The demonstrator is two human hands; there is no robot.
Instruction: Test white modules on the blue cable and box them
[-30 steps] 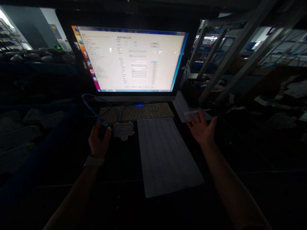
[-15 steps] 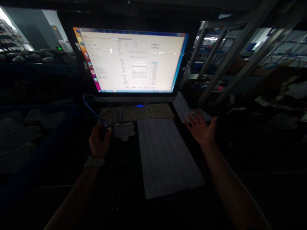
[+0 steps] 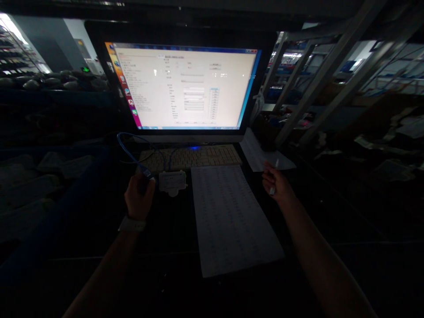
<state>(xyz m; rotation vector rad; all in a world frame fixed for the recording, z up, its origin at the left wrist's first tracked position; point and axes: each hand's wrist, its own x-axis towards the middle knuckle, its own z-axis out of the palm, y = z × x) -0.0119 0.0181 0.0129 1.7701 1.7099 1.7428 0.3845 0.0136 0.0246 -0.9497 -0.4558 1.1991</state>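
Whereas the right hand [image 3: 278,187] was spread open a second ago, it now pinches a white pen [image 3: 272,190]; the left hand [image 3: 139,197] stays clenched on the blue cable [image 3: 131,154] at its plug.

A long white printed paper sheet [image 3: 228,221] lay mid-desk. Left of its top corner, the left hand [image 3: 139,196], a pale band on its wrist, was curled around the end of a thin blue cable [image 3: 145,171], just beside a small white plastic box [image 3: 172,180]. Right of the sheet's top edge, the right hand [image 3: 278,187] gripped a slim white pen [image 3: 277,164]. Beyond the sheet sat a flat white keyboard [image 3: 198,155], and behind that a wide lit monitor [image 3: 185,86] showing a pale window. A smaller white paper [image 3: 258,154] lay off the sheet's far right corner.
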